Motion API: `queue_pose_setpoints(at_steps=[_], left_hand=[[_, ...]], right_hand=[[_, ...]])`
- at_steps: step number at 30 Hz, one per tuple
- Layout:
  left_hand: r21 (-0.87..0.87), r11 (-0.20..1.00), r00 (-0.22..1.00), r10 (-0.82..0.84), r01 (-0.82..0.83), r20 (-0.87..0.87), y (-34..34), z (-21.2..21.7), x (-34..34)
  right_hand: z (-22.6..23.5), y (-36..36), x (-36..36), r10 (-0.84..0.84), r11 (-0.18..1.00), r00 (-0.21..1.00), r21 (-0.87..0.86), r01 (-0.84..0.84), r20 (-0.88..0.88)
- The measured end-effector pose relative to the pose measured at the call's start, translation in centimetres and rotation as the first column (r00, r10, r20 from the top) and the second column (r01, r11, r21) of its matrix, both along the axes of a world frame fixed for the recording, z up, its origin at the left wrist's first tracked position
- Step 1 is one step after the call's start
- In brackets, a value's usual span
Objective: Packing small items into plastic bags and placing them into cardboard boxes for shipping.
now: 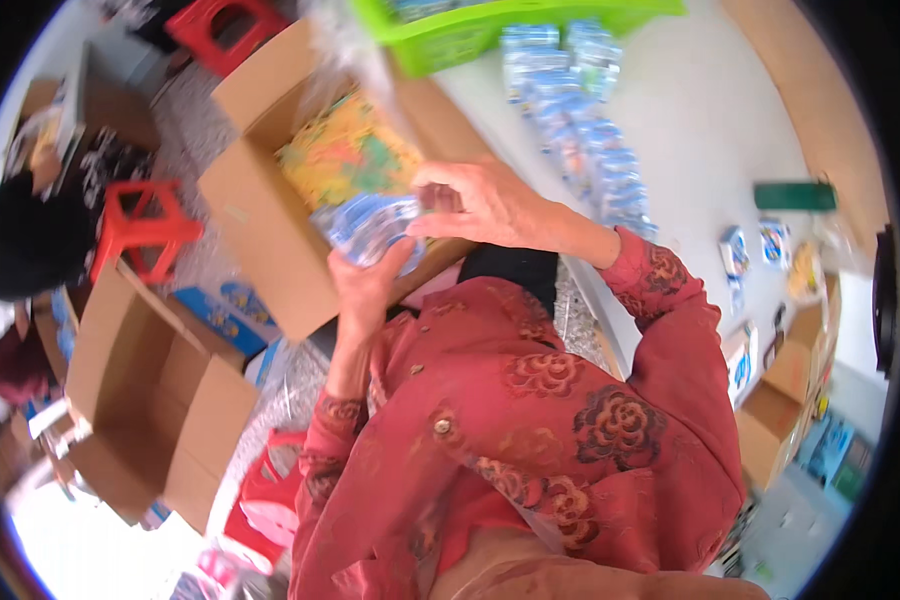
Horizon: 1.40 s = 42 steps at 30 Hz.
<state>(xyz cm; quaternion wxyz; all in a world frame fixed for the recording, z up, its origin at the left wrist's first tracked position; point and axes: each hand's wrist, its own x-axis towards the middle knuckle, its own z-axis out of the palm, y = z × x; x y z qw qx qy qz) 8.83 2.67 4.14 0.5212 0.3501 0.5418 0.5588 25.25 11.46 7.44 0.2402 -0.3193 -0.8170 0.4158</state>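
My left hand [363,287] is closed around a clear plastic package with blue print [375,228], its thumb on the near side. My right hand [485,205] reaches in from the right, fingers curled and thumb at the package's right edge, seeming to pinch it there. The package is blurred, and its contents cannot be made out. Just beyond my hands stands an open cardboard box [260,245] holding a heap of small yellow, orange and green pieces [350,150].
On the white table [700,130] to the right lie a row of similar blue-printed packages [595,140], a green bin [440,40] and a dark green box [795,195]. Another open carton [150,420] and red stools [145,230] stand left. A person in black [35,235] is at far left.
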Motion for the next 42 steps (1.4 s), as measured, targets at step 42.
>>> queue_pose_setpoints(at_steps=[42], left_hand=[[-0.002, 0.991, 0.99, 0.137, -0.137, 0.046, -1.9, -2.8, -4.3]], right_hand=[[-0.7, -0.6, -6.1, 0.079, 0.992, 0.978, 0.107, -0.06, -0.191]])
